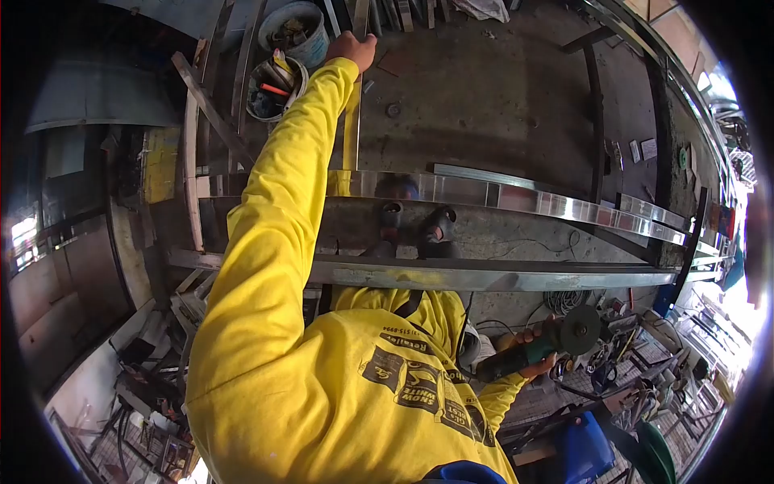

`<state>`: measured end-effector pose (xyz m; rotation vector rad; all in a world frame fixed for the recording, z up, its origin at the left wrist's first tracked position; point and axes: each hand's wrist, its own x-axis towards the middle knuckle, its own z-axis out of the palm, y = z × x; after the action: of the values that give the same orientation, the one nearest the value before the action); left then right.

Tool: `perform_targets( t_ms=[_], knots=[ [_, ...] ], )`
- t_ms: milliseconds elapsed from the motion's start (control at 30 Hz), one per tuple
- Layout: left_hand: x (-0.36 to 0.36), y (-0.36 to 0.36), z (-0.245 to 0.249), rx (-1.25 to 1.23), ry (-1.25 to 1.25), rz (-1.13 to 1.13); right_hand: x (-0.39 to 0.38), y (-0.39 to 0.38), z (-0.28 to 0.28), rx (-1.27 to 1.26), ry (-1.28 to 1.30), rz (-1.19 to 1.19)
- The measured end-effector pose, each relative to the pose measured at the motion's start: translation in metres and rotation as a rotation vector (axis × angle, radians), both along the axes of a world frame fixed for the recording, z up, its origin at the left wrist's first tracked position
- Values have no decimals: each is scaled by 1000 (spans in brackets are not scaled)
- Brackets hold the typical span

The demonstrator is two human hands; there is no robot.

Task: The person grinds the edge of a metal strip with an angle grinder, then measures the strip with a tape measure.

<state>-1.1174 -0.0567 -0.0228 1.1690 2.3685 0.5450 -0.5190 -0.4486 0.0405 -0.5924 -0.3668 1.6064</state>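
Observation:
My left arm, in a yellow sleeve, stretches far forward. At its end my left hand (352,51) is closed round a long metal bar (359,113) that runs away from me. On the right, close to my body, my right hand (538,365) grips the green and dark body of an angle grinder (528,353). The grinder's round disc (580,329) faces up and stands apart from the metal frame. Between me and my outstretched hand, a shiny metal tube (476,194) crosses the view, and a second metal tube (484,277) lies nearer to me.
Beside my left forearm stand a bucket of tools (276,89) and a larger pail (313,50). My feet (438,226) show between the crossing tubes. A coiled cable (564,300), scrap metal and a blue container (586,448) lie to the right. Wooden pieces (193,161) stand at left.

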Motion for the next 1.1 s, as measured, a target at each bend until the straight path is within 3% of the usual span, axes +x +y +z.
perform_targets(
  t_ms=[133, 333, 500, 667, 1100],
  knots=[
    [5, -2, 4, 0, -33, 18, -13, 4, 5, -54, -58, -45],
    [13, 0, 0, 92, 88, 17, -13, 41, -34, 63, 113, 172],
    [16, 0, -2, 59, 25, 0, -48, 73, -57, 85, 190, 106],
    [16, 5, -7, 128, 122, 14, -46, 77, -55, 83, 133, 131],
    [5, 4, -8, 65, 67, 13, -32, 53, -33, 135, 95, 128]
  ],
)
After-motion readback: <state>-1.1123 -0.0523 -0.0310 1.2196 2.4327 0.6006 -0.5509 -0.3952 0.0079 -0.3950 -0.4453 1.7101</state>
